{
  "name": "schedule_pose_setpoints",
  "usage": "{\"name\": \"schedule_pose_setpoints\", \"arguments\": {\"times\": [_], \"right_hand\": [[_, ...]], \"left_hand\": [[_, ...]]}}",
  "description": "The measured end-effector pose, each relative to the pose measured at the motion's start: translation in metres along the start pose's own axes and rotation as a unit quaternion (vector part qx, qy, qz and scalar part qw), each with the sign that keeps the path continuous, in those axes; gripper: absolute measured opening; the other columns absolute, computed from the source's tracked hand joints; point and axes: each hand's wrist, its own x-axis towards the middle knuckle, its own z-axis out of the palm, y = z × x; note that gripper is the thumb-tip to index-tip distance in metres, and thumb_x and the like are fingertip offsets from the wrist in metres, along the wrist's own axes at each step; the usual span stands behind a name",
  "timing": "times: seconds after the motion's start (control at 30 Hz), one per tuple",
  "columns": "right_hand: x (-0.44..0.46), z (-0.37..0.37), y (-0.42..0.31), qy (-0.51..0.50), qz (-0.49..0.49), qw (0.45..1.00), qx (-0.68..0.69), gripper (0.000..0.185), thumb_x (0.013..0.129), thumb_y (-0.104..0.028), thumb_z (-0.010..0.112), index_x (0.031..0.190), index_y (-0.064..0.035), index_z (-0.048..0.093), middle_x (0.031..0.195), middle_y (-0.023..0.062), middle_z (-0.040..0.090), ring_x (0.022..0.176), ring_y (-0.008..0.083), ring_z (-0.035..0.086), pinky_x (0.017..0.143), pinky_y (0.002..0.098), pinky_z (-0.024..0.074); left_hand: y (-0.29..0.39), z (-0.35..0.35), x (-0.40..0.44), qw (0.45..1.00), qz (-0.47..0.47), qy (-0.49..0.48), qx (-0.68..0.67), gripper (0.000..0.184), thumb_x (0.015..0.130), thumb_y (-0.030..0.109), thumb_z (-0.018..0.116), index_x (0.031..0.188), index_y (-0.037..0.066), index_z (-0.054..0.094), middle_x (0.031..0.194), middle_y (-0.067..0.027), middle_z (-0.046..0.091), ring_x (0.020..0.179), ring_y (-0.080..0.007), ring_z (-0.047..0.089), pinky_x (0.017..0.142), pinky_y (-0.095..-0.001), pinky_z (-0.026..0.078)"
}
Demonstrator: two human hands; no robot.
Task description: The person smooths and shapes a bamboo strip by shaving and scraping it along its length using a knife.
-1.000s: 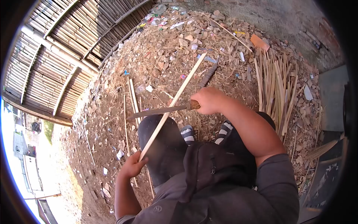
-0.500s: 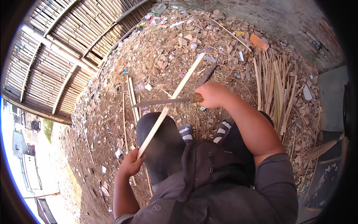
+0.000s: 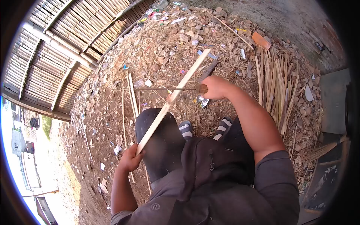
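Note:
My left hand (image 3: 130,159) is closed around the lower end of a pale bamboo strip (image 3: 156,123). The strip slants up and away to the right, passing over my bent knee. A darker node mark shows around its middle. In my right hand (image 3: 217,87) is the short wooden handle of a knife (image 3: 157,89). Its long, thin blade points left and crosses the strip just above the node; it appears nearly edge-on. Whether blade and strip touch, I cannot tell. Beyond the right hand, a dark ribbed object (image 3: 209,71) lies on the ground.
Split bamboo strips (image 3: 275,86) lie in a pile on the right. A few loose strips (image 3: 132,95) rest on the ground left of the knee. Stones and litter cover the soil. A bamboo fence (image 3: 75,45) stands at upper left, a wall (image 3: 285,26) at upper right.
The knife has moved slightly up along the strip, and its blade has turned from showing its flat side to nearly edge-on. The strip's top end has shifted a little up and right.

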Motion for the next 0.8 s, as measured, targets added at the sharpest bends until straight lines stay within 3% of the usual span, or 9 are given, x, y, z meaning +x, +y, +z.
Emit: {"name": "schedule_pose_setpoints", "arguments": {"times": [0.07,0.1,0.23,0.33,0.37,0.5,0.6,0.77,0.8], "right_hand": [[0.02,0.003,0.032,-0.055,0.011,0.995,0.082,0.03,0.075,-0.026,0.074,0.097,-0.0049,0.073,0.088,0.0195,0.073,0.087,0.0375,0.071,0.081,0.0467,0.0565],[0.027,0.014,0.038,-0.019,0.0,0.999,0.037,0.034,0.075,-0.029,0.076,0.099,-0.0051,0.07,0.095,0.0214,0.072,0.092,0.0384,0.07,0.081,0.0462,0.0554],[0.012,0.013,0.004,0.068,-0.015,0.998,-0.011,0.027,0.079,-0.026,0.07,0.096,-0.0053,0.069,0.092,0.0201,0.072,0.091,0.0389,0.07,0.08,0.0475,0.0551],[-0.012,0.004,-0.028,0.022,-0.011,1.0,-0.019,0.029,0.075,-0.02,0.068,0.099,-0.0043,0.07,0.096,0.0198,0.072,0.096,0.0379,0.07,0.086,0.0478,0.0556],[-0.017,0.005,-0.033,0.039,-0.04,0.996,-0.075,0.028,0.075,-0.019,0.068,0.098,-0.0042,0.071,0.093,0.0184,0.072,0.092,0.0369,0.071,0.082,0.0481,0.0565],[0.023,0.021,0.035,0.034,0.052,0.996,0.058,0.031,0.076,-0.025,0.072,0.101,-0.0071,0.072,0.091,0.0181,0.074,0.086,0.0394,0.071,0.079,0.047,0.0569],[0.026,0.025,0.035,0.094,-0.003,0.995,-0.022,0.032,0.076,-0.026,0.072,0.102,-0.0074,0.073,0.09,0.0185,0.073,0.087,0.0394,0.071,0.079,0.047,0.0569],[-0.003,0.016,-0.022,0.081,-0.023,0.994,-0.07,0.03,0.076,-0.023,0.072,0.102,-0.0066,0.072,0.09,0.0191,0.073,0.086,0.0395,0.071,0.079,0.0481,0.0567],[0.003,0.017,-0.011,0.085,-0.006,0.996,-0.027,0.031,0.076,-0.023,0.072,0.103,-0.0073,0.072,0.091,0.0197,0.073,0.087,0.0394,0.071,0.079,0.0479,0.0567]], "left_hand": [[0.01,-0.001,-0.002,0.999,-0.011,-0.005,-0.032,0.033,0.094,0.031,0.068,0.096,0.0,0.057,0.085,-0.0205,0.066,0.081,-0.0348,0.065,0.075,-0.0442,0.05],[0.008,-0.003,-0.002,1.0,-0.011,-0.005,-0.021,0.033,0.094,0.031,0.067,0.096,-0.001,0.058,0.084,-0.0203,0.066,0.08,-0.0343,0.065,0.075,-0.0441,0.05],[0.007,-0.003,-0.005,1.0,-0.001,0.01,-0.015,0.034,0.095,0.032,0.067,0.096,-0.001,0.058,0.083,-0.0202,0.065,0.08,-0.0337,0.065,0.075,-0.0438,0.05],[0.002,0.006,-0.006,1.0,0.016,0.019,-0.011,0.034,0.095,0.032,0.066,0.095,-0.001,0.057,0.084,-0.0216,0.066,0.08,-0.0353,0.066,0.074,-0.0444,0.05],[0.004,0.006,-0.004,0.999,0.019,0.024,0.007,0.034,0.095,0.032,0.066,0.096,-0.001,0.057,0.084,-0.0218,0.067,0.08,-0.0356,0.066,0.074,-0.0446,0.05],[0.017,0.002,-0.003,0.999,-0.016,0.018,0.026,0.038,0.095,0.035,0.066,0.096,-0.001,0.056,0.086,-0.0253,0.067,0.084,-0.0435,0.067,0.075,-0.0487,0.051],[0.013,-0.002,-0.006,0.999,-0.004,0.03,0.03,0.038,0.094,0.036,0.066,0.095,-0.001,0.056,0.086,-0.0262,0.067,0.085,-0.0448,0.066,0.076,-0.0504,0.05],[0.009,0.003,-0.005,0.998,0.006,0.038,0.049,0.038,0.094,0.036,0.067,0.093,-0.001,0.056,0.086,-0.026,0.067,0.084,-0.0444,0.066,0.076,-0.0505,0.05],[0.011,0.001,0.0,0.999,-0.002,0.03,0.042,0.038,0.094,0.035,0.068,0.093,-0.001,0.056,0.086,-0.0257,0.067,0.084,-0.0443,0.066,0.075,-0.0502,0.05]]}}
